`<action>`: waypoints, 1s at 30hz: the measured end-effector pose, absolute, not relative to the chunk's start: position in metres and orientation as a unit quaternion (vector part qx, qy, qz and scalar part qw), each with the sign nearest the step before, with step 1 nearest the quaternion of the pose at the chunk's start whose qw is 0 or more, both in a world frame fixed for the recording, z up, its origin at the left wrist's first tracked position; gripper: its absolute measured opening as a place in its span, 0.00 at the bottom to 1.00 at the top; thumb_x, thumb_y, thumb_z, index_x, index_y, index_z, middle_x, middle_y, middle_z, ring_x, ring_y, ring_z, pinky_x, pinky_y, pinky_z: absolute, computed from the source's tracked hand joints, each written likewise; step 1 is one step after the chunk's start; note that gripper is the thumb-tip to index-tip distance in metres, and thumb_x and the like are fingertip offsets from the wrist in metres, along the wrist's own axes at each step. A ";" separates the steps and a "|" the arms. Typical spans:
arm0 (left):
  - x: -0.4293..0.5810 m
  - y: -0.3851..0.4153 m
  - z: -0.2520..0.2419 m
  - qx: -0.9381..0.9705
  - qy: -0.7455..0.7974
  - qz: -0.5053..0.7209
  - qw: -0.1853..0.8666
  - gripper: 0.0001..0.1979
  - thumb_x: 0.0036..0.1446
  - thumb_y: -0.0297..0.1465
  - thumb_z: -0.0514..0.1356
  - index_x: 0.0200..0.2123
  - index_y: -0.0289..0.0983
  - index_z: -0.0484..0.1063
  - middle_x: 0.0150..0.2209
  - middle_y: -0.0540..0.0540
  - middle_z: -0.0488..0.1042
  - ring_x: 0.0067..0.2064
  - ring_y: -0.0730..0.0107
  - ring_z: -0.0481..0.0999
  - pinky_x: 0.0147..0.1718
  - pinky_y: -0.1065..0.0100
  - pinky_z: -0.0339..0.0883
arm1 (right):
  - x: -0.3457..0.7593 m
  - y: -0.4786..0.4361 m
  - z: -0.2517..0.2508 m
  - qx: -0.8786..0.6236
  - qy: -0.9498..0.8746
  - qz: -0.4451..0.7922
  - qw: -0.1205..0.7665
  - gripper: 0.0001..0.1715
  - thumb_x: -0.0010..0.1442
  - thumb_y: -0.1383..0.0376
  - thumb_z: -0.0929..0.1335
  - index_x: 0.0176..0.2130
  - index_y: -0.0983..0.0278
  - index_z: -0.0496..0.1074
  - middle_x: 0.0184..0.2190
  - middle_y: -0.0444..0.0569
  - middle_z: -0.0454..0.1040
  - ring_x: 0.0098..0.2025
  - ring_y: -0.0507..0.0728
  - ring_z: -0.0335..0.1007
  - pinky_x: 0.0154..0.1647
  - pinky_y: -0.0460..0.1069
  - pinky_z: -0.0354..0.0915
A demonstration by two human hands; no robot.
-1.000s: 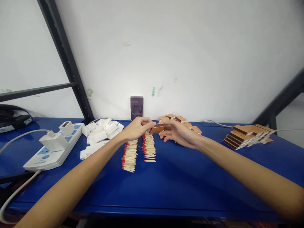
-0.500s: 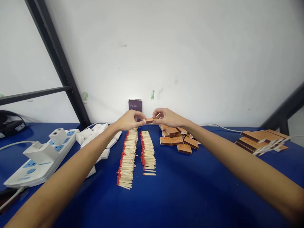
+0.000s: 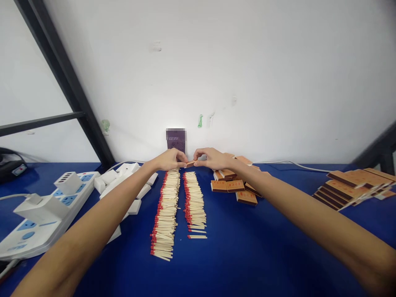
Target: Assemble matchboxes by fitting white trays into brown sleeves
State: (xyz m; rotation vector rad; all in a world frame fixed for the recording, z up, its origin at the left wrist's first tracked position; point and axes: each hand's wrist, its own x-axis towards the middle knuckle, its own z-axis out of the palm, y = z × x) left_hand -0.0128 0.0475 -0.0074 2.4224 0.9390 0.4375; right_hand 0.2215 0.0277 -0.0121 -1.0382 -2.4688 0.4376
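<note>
Both my hands meet at the far middle of the blue table (image 3: 253,255), above the far ends of two rows of matches. My left hand (image 3: 169,160) and my right hand (image 3: 213,159) each pinch one end of a small orange-brown matchbox (image 3: 190,163), held just over the table. Beneath and toward me lie the left row of red-tipped matches (image 3: 165,212) and the right row of matches (image 3: 194,203). A loose pile of orange matchboxes (image 3: 232,185) sits just under my right wrist.
White inner trays (image 3: 123,183) are heaped at the left, beside a white power strip (image 3: 40,218) with chargers plugged in. A neat stack of matchboxes (image 3: 352,185) lies at the far right. A phone (image 3: 176,140) leans on the white wall; black frame bars cross the left.
My hands have dropped slightly toward the table with the matchbox between them, and drawn closer together. The view has tilted, so the match rows look longer.
</note>
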 end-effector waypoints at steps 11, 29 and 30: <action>-0.014 0.056 -0.017 0.873 0.362 0.132 0.297 0.19 0.47 0.38 0.67 0.41 0.33 0.76 0.35 0.41 0.81 0.35 0.64 0.79 0.31 0.69 0.68 | 0.221 0.037 -0.021 -0.388 -0.910 0.094 0.107 0.15 0.58 0.54 0.68 0.41 0.61 0.74 0.43 0.50 0.78 0.44 0.60 0.70 0.45 0.54 0.58; -0.013 0.059 -0.016 0.893 0.344 0.100 0.274 0.14 0.48 0.36 0.65 0.36 0.33 0.77 0.34 0.43 0.80 0.33 0.67 0.76 0.31 0.70 0.64 | 0.231 0.038 -0.012 -0.438 -0.891 0.115 0.034 0.16 0.55 0.56 0.70 0.43 0.60 0.76 0.45 0.49 0.79 0.47 0.61 0.73 0.47 0.53 0.63; -0.013 0.059 -0.016 0.893 0.345 0.099 0.271 0.13 0.48 0.36 0.65 0.36 0.33 0.77 0.34 0.43 0.80 0.33 0.67 0.76 0.31 0.70 0.64 | 0.232 0.039 -0.012 -0.445 -0.887 0.119 0.029 0.16 0.54 0.57 0.71 0.43 0.60 0.76 0.45 0.49 0.79 0.46 0.61 0.73 0.47 0.53 0.64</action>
